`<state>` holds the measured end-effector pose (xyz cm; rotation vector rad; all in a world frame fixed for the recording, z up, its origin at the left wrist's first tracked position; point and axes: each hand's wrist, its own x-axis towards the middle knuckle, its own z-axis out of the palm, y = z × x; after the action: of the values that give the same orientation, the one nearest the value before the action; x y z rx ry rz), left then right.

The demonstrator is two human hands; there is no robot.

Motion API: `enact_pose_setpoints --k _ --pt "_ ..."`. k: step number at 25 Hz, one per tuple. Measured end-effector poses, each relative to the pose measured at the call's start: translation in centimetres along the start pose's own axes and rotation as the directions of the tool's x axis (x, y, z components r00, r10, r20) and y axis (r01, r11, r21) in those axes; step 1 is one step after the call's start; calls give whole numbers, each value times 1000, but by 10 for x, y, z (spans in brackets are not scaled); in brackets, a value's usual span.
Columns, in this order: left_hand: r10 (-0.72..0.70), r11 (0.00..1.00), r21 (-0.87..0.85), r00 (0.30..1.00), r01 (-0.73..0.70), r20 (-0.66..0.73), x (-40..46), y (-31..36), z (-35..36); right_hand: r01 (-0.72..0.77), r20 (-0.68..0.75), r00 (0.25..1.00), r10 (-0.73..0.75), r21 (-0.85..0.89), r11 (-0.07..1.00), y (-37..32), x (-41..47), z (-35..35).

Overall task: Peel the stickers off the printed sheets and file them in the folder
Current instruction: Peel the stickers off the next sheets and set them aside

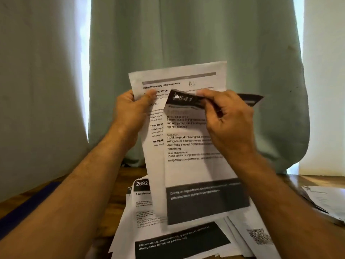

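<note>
Peeling step: right hand (226,116) grip pinches sticker (194,139) top edge (curling away); left hand (133,109) grips printed sheet (177,79). Next: steady downward pull.

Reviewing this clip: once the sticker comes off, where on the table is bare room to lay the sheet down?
Bare wooden table shows left of the paper pile, under the left forearm and beside a dark blue strip. A narrower bare patch lies between the pile and the papers at the right edge. The centre front is crowded with overlapping sheets.
</note>
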<state>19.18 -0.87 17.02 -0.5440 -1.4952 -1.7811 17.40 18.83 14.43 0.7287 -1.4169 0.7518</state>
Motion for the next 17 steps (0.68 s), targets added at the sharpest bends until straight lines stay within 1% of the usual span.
enact_pose_setpoints --k 1,2,4,6,8,10,12,14,17 --pt "-83 994 -77 996 84 15 -1 -9 3 -4 16 1000 4 -11 1000 0 4 0" --pt "-159 982 -100 987 161 26 -3 -21 5 -13 40 999 14 -26 1000 2 4 3" --pt "-301 951 -60 953 303 47 -12 -53 11 -53 121 991 63 -88 995 8 -1 10" --pt "-422 906 4 903 423 75 -22 -90 13 -133 242 954 175 -180 975 20 -14 20" --pt "-530 847 20 840 532 114 -30 -129 14 -230 354 881 315 -261 937 36 -35 33" --pt "-626 775 6 768 631 138 -36 -167 15 -322 432 787 440 -320 891 57 -60 47" --pt "-699 713 -2 711 701 82 -42 -200 17 -385 475 691 546 -397 833 78 -86 57" --pt "-754 657 -9 657 754 30 -46 -229 17 -415 501 617 607 -449 791 95 -110 65" --pt "-774 634 39 633 773 40 -47 -250 16 -446 519 555 651 -475 759 107 -133 71"
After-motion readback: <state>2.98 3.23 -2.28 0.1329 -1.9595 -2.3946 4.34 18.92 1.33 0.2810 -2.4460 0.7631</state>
